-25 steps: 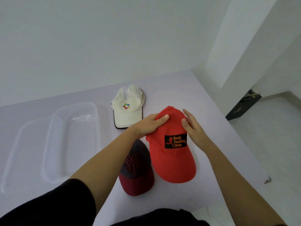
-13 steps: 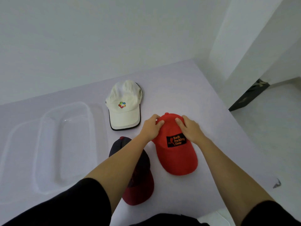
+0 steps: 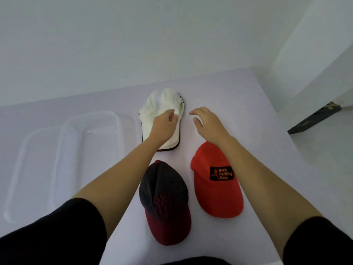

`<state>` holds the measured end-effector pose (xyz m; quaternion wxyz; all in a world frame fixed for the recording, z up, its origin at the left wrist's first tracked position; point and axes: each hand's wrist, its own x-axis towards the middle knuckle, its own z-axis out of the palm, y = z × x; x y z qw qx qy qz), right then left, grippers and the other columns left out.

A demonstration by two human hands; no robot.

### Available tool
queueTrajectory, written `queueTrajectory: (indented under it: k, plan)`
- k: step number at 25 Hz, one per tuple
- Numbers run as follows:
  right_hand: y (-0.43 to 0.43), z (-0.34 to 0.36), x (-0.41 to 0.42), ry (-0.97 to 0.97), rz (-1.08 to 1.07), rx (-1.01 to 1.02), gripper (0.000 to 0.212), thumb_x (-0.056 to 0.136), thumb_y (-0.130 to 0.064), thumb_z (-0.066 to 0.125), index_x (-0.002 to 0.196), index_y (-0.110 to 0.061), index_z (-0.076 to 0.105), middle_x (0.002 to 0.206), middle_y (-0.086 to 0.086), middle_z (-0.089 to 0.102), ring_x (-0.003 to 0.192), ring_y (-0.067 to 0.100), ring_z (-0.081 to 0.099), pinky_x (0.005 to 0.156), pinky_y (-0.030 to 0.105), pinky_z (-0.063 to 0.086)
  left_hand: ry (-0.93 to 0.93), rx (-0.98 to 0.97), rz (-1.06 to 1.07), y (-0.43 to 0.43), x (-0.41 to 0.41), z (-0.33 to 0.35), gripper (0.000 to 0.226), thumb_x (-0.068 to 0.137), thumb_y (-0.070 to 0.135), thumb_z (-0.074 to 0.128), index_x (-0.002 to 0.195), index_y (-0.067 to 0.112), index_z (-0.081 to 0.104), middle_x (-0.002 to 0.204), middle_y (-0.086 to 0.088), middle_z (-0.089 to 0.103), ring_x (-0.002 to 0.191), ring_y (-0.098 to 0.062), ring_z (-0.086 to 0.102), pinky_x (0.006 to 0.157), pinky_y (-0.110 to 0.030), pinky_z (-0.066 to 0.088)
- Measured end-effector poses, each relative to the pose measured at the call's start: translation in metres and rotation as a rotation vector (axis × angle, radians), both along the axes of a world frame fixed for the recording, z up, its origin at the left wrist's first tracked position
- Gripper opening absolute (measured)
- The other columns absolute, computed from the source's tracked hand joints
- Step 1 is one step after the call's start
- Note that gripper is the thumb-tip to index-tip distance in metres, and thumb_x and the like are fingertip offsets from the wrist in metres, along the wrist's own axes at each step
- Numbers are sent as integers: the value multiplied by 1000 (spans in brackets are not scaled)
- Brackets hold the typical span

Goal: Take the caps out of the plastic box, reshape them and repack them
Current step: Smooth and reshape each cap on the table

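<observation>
The white cap (image 3: 162, 104), dark cap (image 3: 164, 197) and red cap (image 3: 215, 188) are lying out on the table (image 3: 257, 131), the plastic box (image 3: 91, 115) sitting empty: repacking is waiting. I am touching the white cap with my left hand (image 3: 164, 127), fingers curled, grip unclear. My right hand (image 3: 208, 123) is hovering beside it, fingers apart.

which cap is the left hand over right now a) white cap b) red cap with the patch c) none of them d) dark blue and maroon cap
a: the left hand is over the front of the white cap; the red cap and the dark cap lie nearer the person.
</observation>
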<state>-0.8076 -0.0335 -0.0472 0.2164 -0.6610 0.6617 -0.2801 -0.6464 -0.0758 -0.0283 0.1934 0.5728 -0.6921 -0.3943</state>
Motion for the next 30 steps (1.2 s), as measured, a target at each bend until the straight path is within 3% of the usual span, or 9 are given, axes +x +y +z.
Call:
queueTrajectory:
  k: [4,6,13,16,19,21,25,27,30]
  plan:
    - [-26,-20,65,139,182,261,64,84,3,48,144,-8,28,157,5,15,142,21,19,111,33,27,-163,-16,17,-21,50,-20,47,94,3,38,141,6,36,144,-13,44,131,-26,42,104,-27,32]
    - [-31,-34,84,215,255,400,79,82,3,52,149,-9,10,159,2,-4,146,18,1,116,32,20,-262,46,1,-24,74,-38,60,88,-3,40,145,8,26,152,-13,30,138,-28,32,109,-34,29]
    - [-40,-58,94,336,308,523,111,76,-17,67,145,-7,-18,155,5,-25,142,21,-22,119,40,7,-406,164,-394,-22,94,-78,106,84,20,62,143,5,-24,154,-13,-27,145,-26,-16,119,-41,11]
    - [-44,-61,100,289,248,501,113,77,-34,71,146,-5,-14,156,7,-18,143,23,-19,119,42,6,-546,45,-371,-21,87,-82,91,92,23,53,145,1,-17,155,-21,-18,146,-32,-9,115,-44,22]
    - [-39,-60,105,328,159,420,99,80,-12,62,147,-5,-11,157,10,-15,145,24,-12,115,41,24,-603,-2,-292,-15,82,-76,71,97,8,39,146,1,-11,156,-23,-8,146,-33,0,110,-44,30]
    - [-33,-57,107,326,39,366,90,83,-5,57,147,-2,-7,157,14,-8,145,28,6,104,39,40,-602,-35,-260,-11,83,-69,70,96,3,40,147,0,-9,156,-26,-2,146,-35,5,108,-45,34]
    - [-27,-41,105,292,-123,272,69,88,-2,48,146,3,10,140,25,38,107,41,55,76,43,47,-611,-170,-233,1,84,-45,64,96,1,37,147,-1,-2,154,-29,8,141,-40,19,101,-46,40]
    - [-25,-26,106,323,-107,123,60,90,0,45,144,3,19,120,25,53,86,39,60,64,38,43,-560,-206,-157,6,87,-28,60,96,6,38,147,0,6,153,-25,17,131,-40,38,94,-43,45]
    - [-14,-1,108,351,-60,12,58,89,0,46,143,1,25,108,24,59,80,38,60,60,34,36,-512,-326,-31,13,96,-8,60,90,2,52,142,-8,24,145,-28,35,116,-41,54,82,-43,51]
